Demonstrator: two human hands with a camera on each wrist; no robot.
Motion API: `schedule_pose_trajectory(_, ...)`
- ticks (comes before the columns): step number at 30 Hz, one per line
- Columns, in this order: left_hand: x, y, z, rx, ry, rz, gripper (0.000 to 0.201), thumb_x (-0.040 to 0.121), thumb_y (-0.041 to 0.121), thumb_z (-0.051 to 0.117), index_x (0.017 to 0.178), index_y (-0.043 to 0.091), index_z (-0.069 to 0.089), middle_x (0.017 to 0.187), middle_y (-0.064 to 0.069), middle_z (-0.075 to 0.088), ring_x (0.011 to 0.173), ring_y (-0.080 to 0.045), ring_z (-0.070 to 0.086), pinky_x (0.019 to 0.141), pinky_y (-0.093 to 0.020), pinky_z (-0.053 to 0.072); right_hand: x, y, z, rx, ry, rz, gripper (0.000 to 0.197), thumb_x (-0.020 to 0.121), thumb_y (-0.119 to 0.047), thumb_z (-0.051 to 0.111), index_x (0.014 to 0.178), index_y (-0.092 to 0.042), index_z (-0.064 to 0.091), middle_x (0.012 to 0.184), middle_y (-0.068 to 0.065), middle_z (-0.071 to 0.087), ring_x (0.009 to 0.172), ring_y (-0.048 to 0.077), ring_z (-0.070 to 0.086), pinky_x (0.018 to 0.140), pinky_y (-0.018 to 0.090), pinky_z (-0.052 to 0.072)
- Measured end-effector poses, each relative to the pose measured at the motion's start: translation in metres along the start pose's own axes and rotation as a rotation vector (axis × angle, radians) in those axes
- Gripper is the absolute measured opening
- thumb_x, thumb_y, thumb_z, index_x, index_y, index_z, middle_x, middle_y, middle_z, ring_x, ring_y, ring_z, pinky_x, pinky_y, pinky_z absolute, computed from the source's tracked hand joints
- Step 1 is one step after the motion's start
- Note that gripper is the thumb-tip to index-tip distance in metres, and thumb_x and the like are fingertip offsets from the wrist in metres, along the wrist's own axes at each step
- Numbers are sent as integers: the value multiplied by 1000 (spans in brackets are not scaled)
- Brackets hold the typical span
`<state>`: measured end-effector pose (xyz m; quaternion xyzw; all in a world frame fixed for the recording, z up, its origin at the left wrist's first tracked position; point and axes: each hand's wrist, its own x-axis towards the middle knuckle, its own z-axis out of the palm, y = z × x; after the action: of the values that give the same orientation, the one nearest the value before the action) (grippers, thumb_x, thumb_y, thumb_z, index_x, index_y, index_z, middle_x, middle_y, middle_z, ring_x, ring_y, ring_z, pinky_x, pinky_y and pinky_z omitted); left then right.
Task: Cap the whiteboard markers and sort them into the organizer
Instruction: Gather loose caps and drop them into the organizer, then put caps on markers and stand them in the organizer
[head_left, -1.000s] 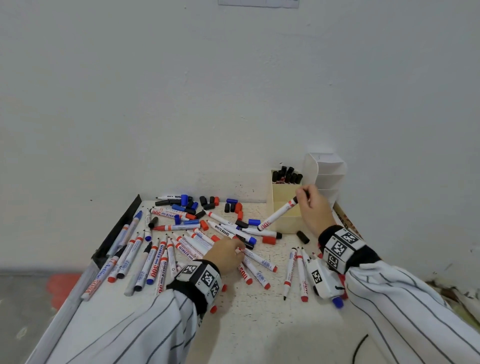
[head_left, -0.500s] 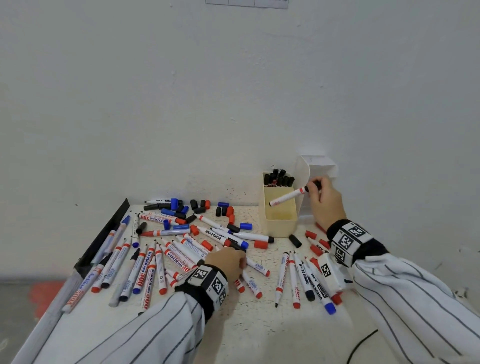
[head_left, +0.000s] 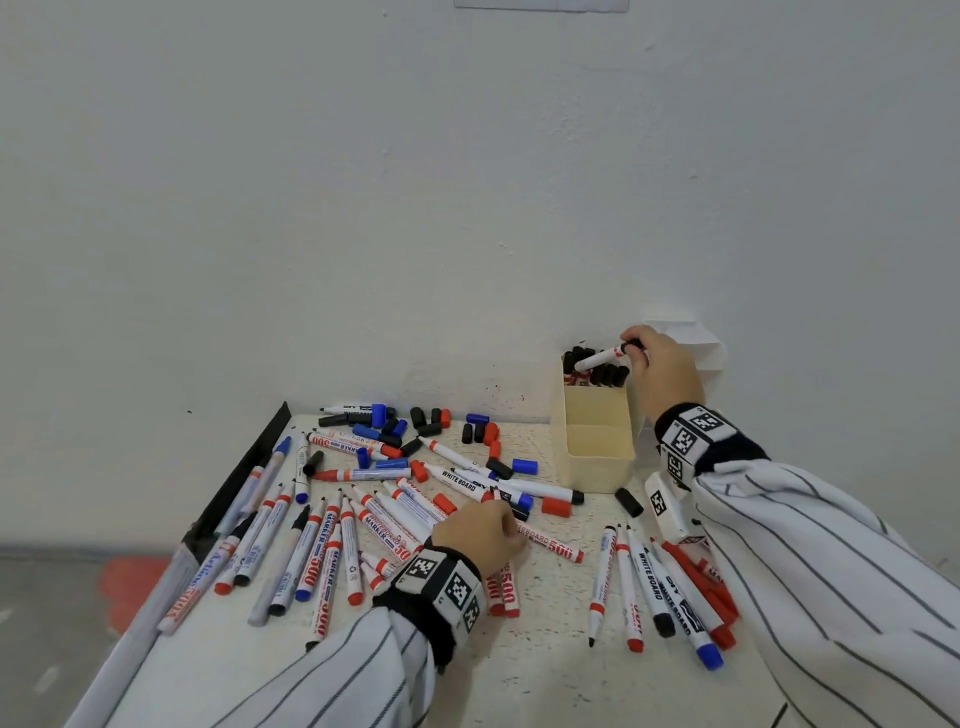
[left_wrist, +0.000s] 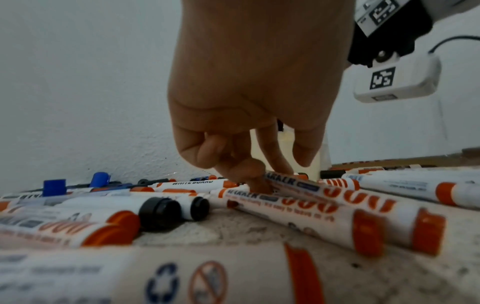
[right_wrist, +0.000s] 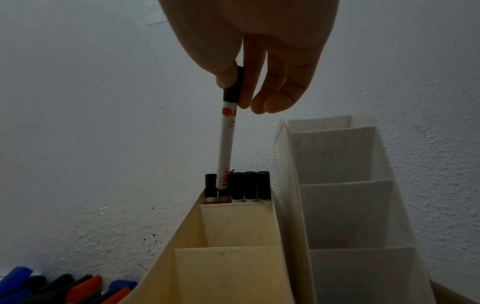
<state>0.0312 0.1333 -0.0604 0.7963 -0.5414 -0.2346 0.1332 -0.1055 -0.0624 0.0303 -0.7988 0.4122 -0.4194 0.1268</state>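
Over the rear compartment of the cream plastic organizer (right_wrist: 223, 242), at about one o'clock on the table, the white black-capped marker (right_wrist: 226, 142) hangs pinched by its cap in the right hand (right_wrist: 262, 51), tail among black-capped markers (right_wrist: 250, 186). Best lowered straight into the gap, judging by the crowding. At six o'clock the left hand (left_wrist: 249, 86) pinches a red-banded white marker (left_wrist: 293, 207).

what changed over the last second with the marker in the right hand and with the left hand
The right hand carried the black-capped marker from in front of the cream organizer up and back to its far compartment, tipping it more upright; its lower end now dips among the black-capped markers there. The grip on the cap end is unchanged. The left hand stayed on the loose markers, fingers touching them.
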Motion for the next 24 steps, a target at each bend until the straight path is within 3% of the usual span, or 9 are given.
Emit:
schedule_pose_trajectory(4,2,-10,-10,-239,160,-22,7,87,25,60,88,25,53,97,4,59,83,-9,57,80,-23,50,13,-3,10,-45,-59,-19,25,95,-11,43,113,-11,60,105,14,61,96,27,55,81,29,40)
schedule_pose_trajectory(8,2,-24,-24,-466,261,-41,11,89,14,56,86,22,49,95,5,54,69,-2,51,64,-13,43,22,-13,17,-81,-59,14,20,93,-15,48,112,-15,54,97,14,62,89,31,57,78,38,47)
schedule_pose_trajectory(12,-2,-40,-31,-577,290,-80,12,90,14,54,96,23,48,100,1,58,70,-8,57,63,-17,50,22,-14,27,-134,-65,52,24,93,-16,51,115,-13,59,99,14,65,92,32,58,79,33,44)
schedule_pose_trajectory(14,-3,-47,-33,-578,293,-98,17,91,14,54,104,22,47,94,-1,60,67,-11,55,63,-21,51,27,-8,35,-181,-175,77,31,95,-16,47,124,-14,56,112,14,63,102,31,57,88,33,42)
schedule_pose_trajectory(18,-5,-60,-37,-573,324,-125,24,90,14,55,109,23,43,90,1,57,68,-10,55,60,-18,49,29,1,50,-404,-526,134,41,95,-15,43,136,-13,44,139,14,38,121,32,42,105,35,29)
schedule_pose_trajectory(22,-5,-69,-40,-600,332,-169,28,91,14,54,111,28,39,83,6,55,65,-13,54,61,-25,51,10,-18,57,-280,-333,88,34,90,-13,49,123,-10,55,130,12,42,118,30,41,103,38,35)
schedule_pose_trajectory(24,-4,-72,-41,-587,338,-178,27,93,16,50,117,26,41,87,2,58,59,-11,49,57,-23,47,-9,-39,65,-139,-375,23,24,91,-13,49,113,-13,59,121,8,51,110,22,49,97,32,40)
